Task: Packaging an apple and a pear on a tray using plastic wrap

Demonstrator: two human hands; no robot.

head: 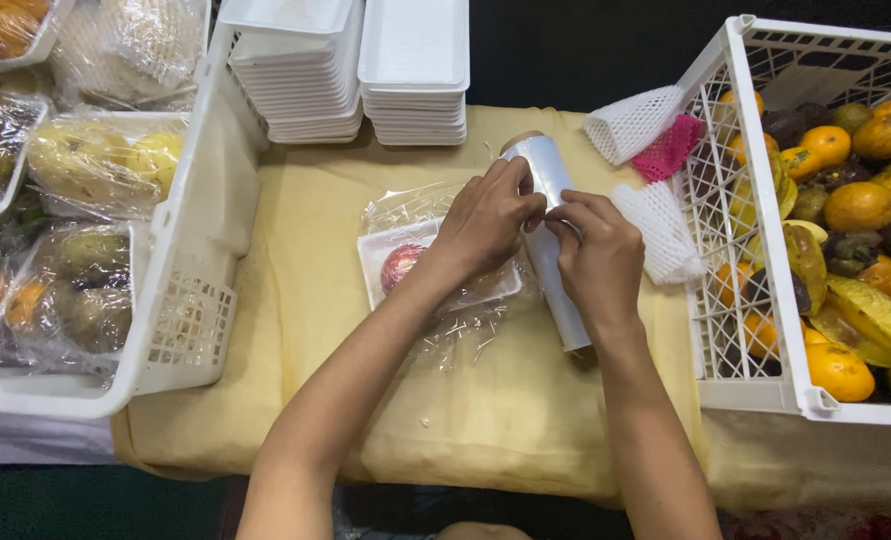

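Note:
A roll of clear cling film [550,240] lies on the yellow cloth-covered table [485,410]. My left hand [485,215] and my right hand [595,255] both pinch at the roll's surface near its middle. Just left of the roll sits a white foam tray [380,250] with a red apple [401,266] on it, loosely covered in clear film. My left wrist crosses over that tray.
Two stacks of white foam trays [365,70] stand at the back. A white crate [755,240] of oranges and mixed fruit is on the right, with white and pink foam fruit nets [655,150] beside it. A white crate [180,300] of wrapped fruit trays is on the left.

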